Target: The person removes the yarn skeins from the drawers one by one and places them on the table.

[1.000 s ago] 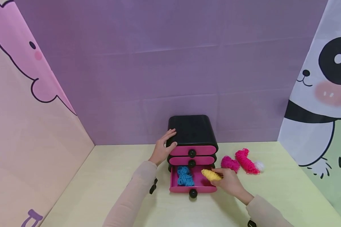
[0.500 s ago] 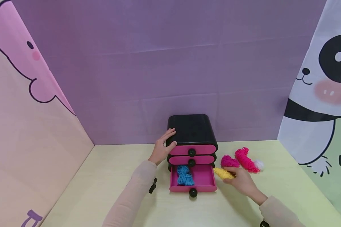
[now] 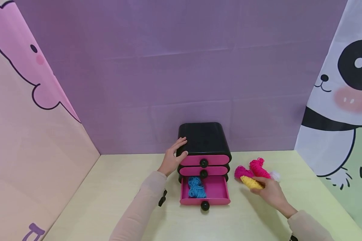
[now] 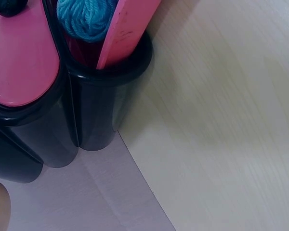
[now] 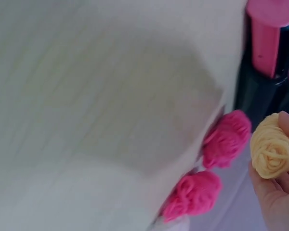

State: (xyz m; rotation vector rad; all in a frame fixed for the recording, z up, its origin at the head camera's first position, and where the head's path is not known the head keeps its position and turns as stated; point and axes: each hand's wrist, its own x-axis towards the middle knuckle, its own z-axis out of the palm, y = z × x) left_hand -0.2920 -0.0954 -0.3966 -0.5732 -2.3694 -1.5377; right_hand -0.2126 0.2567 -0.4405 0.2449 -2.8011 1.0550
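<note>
My right hand (image 3: pixel 272 193) pinches a small skein of yellow yarn (image 3: pixel 251 182) above the table, to the right of the drawer cabinet; the right wrist view shows the yellow yarn (image 5: pixel 272 150) between thumb and fingers. My left hand (image 3: pixel 171 158) rests against the upper left side of the black cabinet (image 3: pixel 203 138), fingers on its edge. The cabinet's bottom drawer (image 3: pixel 216 187) is pulled out, with a skein of blue yarn (image 3: pixel 196 187) in its left part. In the left wrist view the blue yarn (image 4: pixel 86 18) is partly cut off, and little of the hand shows.
Behind the yellow yarn lie a magenta skein (image 3: pixel 240 171), a hot pink skein (image 3: pixel 258 167) and a white ball (image 3: pixel 275 176). Two upper pink drawers (image 3: pixel 188 171) are pushed in, each with a black knob. A purple wall (image 3: pixel 157 83) stands close behind the cabinet.
My right hand has carried the yellow yarn out from over the open drawer, rightward to the pink skeins. The left hand stays on the cabinet.
</note>
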